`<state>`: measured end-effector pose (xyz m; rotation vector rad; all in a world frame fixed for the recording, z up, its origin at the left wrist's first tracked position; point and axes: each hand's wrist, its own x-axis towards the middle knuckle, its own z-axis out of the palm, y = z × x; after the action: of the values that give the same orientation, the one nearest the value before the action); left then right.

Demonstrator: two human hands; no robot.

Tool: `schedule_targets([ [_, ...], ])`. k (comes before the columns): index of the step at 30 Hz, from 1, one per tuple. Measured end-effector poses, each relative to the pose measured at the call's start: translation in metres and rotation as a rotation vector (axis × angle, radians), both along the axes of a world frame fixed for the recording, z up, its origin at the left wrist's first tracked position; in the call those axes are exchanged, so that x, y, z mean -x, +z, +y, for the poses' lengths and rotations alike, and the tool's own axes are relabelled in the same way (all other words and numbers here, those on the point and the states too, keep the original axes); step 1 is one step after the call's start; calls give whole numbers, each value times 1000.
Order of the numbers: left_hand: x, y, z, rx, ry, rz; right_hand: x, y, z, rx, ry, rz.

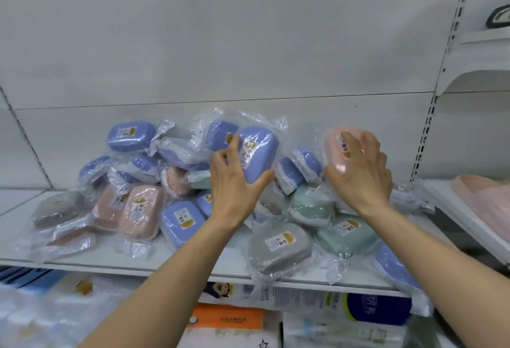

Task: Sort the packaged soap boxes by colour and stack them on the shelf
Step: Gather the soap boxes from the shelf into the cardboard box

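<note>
- Holding one soap box in each hand, the person is standing at the white shelf (193,266) where the messy pile (154,198) of wrapped boxes is lying.
- The left hand (234,182) is curling its fingers (233,144) and thumb around a blue box (258,154), lifted up above the middle of the pile.
- The blue box is tilting, with its long side running up and down, top leaning away from the hand.
- The right hand (361,173) is spreading its fingers (350,140) over a pink box (338,151), gripping it just right of the pile's top.
- Every box is rounded, in crinkly clear plastic with a small sticker.
- Blue, pink, green and grey ones are lying mixed together on the shelf, so sorting looks barely started.
- Other blue boxes (131,136) are sitting at the pile's back left, nearer the left hand.
</note>
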<state>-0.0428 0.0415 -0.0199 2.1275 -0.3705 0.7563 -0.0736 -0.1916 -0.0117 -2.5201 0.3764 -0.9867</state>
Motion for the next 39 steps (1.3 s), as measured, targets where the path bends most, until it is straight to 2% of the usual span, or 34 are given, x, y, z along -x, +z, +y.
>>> schedule_targets([
  [5,44,-12,64,-52,47,-125,47,-1,49,82,134,-169],
  [11,94,-35,198,-95,92,-49,81,-14,171,149,355,-175],
  [17,141,-67,371,-75,188,100,107,-50,353,77,554,-58],
  [25,217,-92,595,-136,366,231,140,-99,595,10,671,134],
  [32,237,-112,732,-171,520,283,130,-121,733,28,752,225],
  [39,195,-141,854,-180,571,346,82,-143,857,25,799,296],
])
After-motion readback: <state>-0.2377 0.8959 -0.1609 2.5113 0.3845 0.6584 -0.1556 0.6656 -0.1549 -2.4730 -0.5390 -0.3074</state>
